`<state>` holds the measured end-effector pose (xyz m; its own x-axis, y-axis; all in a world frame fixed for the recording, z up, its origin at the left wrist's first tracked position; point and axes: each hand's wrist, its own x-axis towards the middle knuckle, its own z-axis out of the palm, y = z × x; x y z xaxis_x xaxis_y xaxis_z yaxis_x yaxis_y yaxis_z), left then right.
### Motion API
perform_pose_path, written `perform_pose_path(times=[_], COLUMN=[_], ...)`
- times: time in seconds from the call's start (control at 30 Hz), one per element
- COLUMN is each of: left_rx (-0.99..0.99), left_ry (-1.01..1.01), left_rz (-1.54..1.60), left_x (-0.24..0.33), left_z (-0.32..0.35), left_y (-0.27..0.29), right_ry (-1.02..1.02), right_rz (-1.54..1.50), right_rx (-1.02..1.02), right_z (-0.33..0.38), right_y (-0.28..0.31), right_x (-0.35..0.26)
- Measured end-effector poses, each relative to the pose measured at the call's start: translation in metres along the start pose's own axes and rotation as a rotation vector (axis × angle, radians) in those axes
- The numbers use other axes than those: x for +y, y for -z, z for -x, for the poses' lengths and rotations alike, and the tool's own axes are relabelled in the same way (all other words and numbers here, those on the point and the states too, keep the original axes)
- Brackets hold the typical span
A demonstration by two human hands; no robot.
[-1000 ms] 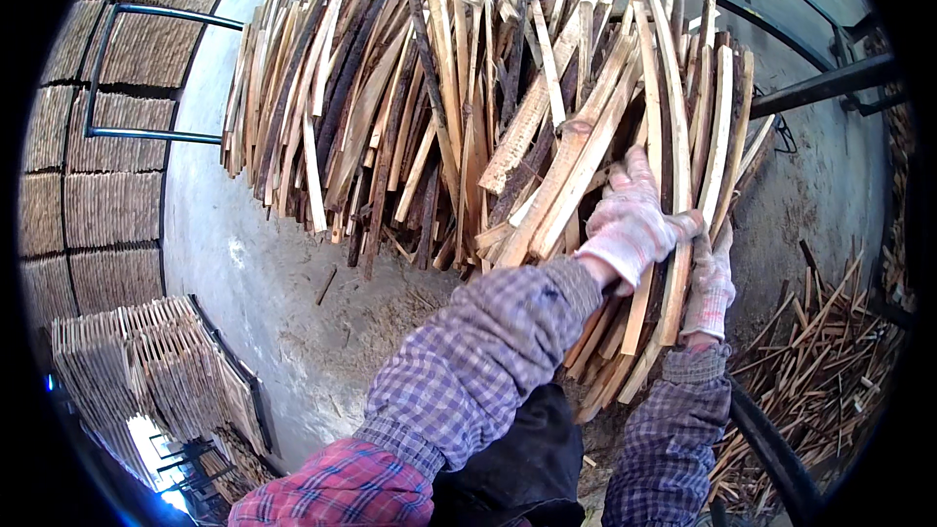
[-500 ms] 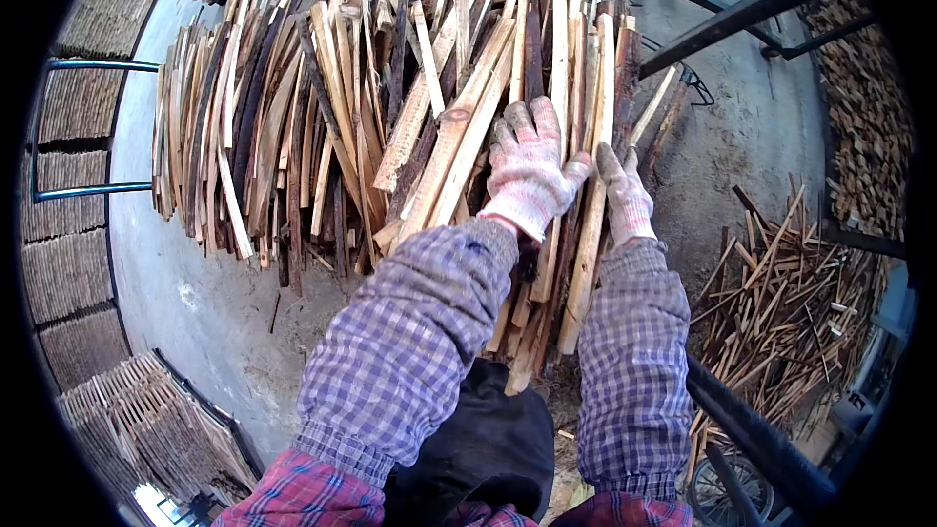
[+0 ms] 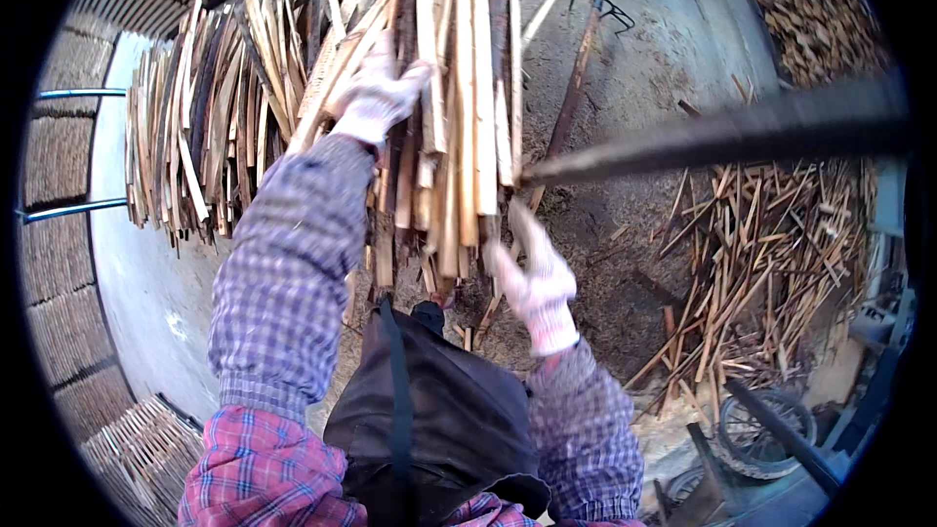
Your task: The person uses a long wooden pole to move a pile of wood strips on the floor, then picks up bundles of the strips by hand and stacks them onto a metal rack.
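Note:
A long row of rough wooden strips [image 3: 224,102] lies side by side in front of me, some pale and some with dark bark. My left hand [image 3: 379,93], in a dirty white glove, rests on top of the strips with its fingers stretched and slightly blurred. At the near right end of a bundle of strips [image 3: 478,107] is my right hand [image 3: 532,268], also gloved. Its thumb and fingers are apart, close to or touching the strip ends; which of the two I cannot tell. A dark apron [image 3: 439,400] hangs below the strips.
A blurred dark bar [image 3: 722,132] crosses at the right. Behind it a long-handled fork [image 3: 576,73] lies on the floor. A loose heap of sticks [image 3: 761,263] and a spoked wheel [image 3: 766,434] are at the right. Stacked wood [image 3: 68,244] lines the left, beside blue rails [image 3: 78,210].
The view has shifted rightward. My right hand has come down from alongside the strips to their near ends, with its fingers apart. My left hand stays on the strips, farther left along them.

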<state>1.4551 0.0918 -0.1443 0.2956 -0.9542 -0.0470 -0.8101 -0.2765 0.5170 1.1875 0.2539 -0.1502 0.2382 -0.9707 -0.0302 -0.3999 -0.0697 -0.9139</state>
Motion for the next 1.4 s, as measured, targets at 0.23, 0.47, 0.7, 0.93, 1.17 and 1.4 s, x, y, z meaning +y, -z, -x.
perform_pose_path(times=[0.23,0.47,0.7,0.93,1.17,1.4], left_rx=[0.215,-0.257,-0.773,-0.872,-0.930,-1.207], left_ry=[-0.242,-0.694,-0.247,-0.057,-0.030,0.024], left_rz=[0.601,-0.146,0.002,-0.242,-0.158,-0.276], left_x=[0.058,0.183,0.259,0.287,0.300,0.330], left_z=[0.223,0.402,0.427,0.408,0.424,0.527], left_y=[0.006,-0.110,-0.242,-0.367,-0.548,-0.740], right_ry=[-0.943,-1.695,-1.902,-1.994,-1.805,-1.566], right_rz=[0.269,0.046,0.117,0.116,0.495,1.023], right_rx=[-0.229,0.431,0.273,0.116,0.209,0.161], right_z=[0.266,0.595,0.672,0.557,0.434,0.414], right_y=[0.125,0.282,0.280,0.264,0.393,0.461], right_x=[0.152,0.248,0.212,0.257,0.433,0.620])
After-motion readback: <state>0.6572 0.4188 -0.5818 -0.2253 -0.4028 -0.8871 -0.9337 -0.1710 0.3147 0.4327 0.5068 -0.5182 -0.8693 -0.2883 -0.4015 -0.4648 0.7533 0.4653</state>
